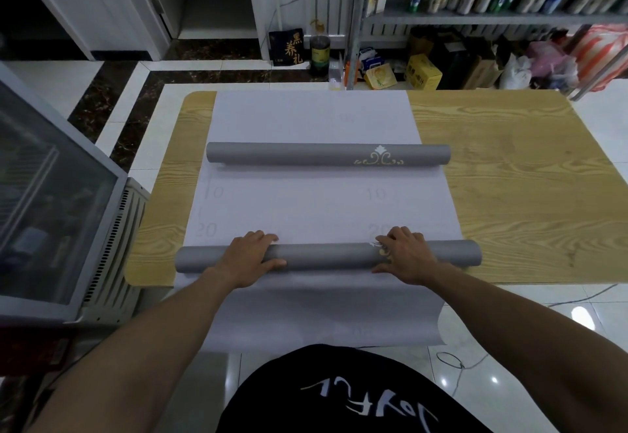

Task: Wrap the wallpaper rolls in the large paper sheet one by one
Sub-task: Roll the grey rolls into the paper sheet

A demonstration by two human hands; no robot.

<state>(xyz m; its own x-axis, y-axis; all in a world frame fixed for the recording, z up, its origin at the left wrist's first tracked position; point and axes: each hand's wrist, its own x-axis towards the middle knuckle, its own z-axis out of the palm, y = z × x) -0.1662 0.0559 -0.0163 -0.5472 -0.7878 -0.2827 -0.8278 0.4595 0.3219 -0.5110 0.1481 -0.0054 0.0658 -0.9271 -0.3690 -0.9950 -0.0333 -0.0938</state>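
While both hands, left (pixel 249 256) and right (pixel 407 256), grip near roll (pixel 326 256) at table edge, far roll (pixel 326 154) lies well apart.

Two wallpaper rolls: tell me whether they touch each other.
Apart. The head view shows the near roll under both hands, the far roll farther up the table, and a wide band of bare paper sheet between them.

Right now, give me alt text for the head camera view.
Both hands, left hand and right hand, rest on the near grey wallpaper roll lying across a large white paper sheet on a wooden table. A second grey roll lies farther back.
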